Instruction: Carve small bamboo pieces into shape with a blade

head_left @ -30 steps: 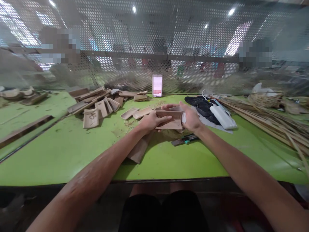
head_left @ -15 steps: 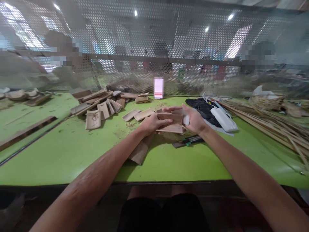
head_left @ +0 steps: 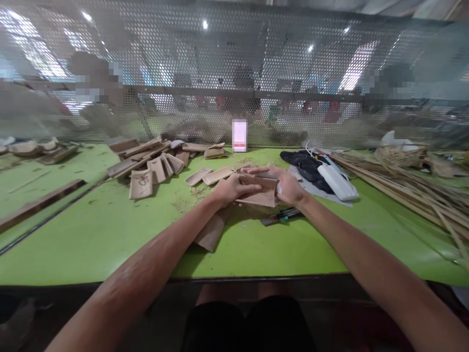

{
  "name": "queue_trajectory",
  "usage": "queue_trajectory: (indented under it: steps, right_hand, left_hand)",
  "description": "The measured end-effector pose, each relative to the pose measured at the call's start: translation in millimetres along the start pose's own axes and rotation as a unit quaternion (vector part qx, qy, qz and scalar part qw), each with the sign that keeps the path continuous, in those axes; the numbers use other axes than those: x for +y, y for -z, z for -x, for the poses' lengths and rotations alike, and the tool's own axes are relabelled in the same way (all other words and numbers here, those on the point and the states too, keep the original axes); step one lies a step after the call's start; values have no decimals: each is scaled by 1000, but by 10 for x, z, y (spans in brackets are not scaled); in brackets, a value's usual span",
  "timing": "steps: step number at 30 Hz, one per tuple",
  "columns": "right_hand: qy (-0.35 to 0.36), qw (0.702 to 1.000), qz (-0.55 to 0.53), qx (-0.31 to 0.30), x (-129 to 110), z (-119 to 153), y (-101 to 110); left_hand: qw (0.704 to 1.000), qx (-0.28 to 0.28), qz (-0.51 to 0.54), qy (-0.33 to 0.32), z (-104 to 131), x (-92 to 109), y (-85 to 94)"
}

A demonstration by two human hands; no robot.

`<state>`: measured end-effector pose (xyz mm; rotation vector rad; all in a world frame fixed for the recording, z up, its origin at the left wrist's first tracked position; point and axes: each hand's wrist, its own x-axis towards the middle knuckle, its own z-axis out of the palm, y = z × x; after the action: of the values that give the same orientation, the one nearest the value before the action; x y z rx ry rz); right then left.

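Observation:
Over the middle of the table, my left hand (head_left: pixel 227 189) is closed on one end of a curved bamboo piece (head_left: pixel 259 191), its thumb lying along the hollow inner face. My right hand (head_left: pixel 287 185) presses a small whitish sheet (head_left: pixel 279 188) against the other end, its fingers stretched along the far side; most of the sheet is hidden by the hand. Under my left wrist lies a wider curved bamboo piece (head_left: pixel 210 233). A utility knife (head_left: pixel 282 216) with its blade out rests just below my right hand.
A pile of cut bamboo pieces (head_left: pixel 141 155) lies at back left, with a bamboo strip (head_left: pixel 40 205) nearer the left edge. A phone (head_left: pixel 240 135) stands against the perforated screen (head_left: pixel 264 63). Rightward are a dark cloth (head_left: pixel 306 168), a white power bank-like block (head_left: pixel 337 182) and long thin strips (head_left: pixel 395 190).
My right hand has slid slightly left and down along the bamboo piece, with the whitish sheet now less visible. The piece is tilted a little differently; my left hand keeps its hold.

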<state>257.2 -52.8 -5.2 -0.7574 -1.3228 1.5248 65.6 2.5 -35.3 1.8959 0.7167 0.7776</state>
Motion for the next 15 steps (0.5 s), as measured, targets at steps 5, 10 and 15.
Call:
queue_trajectory:
  steps: [5,10,15]
  right_hand:
    - [16,999,26,-19,-189,50,23]
    - [16,999,31,-9,-122,15,30]
    - [13,1000,7,3,36,-38,31]
  left_hand:
    - [1000,5,28,11,12,-20,8]
    - [999,20,28,8,3,-34,-15]
    - [999,4,42,-1,-24,-51,-33]
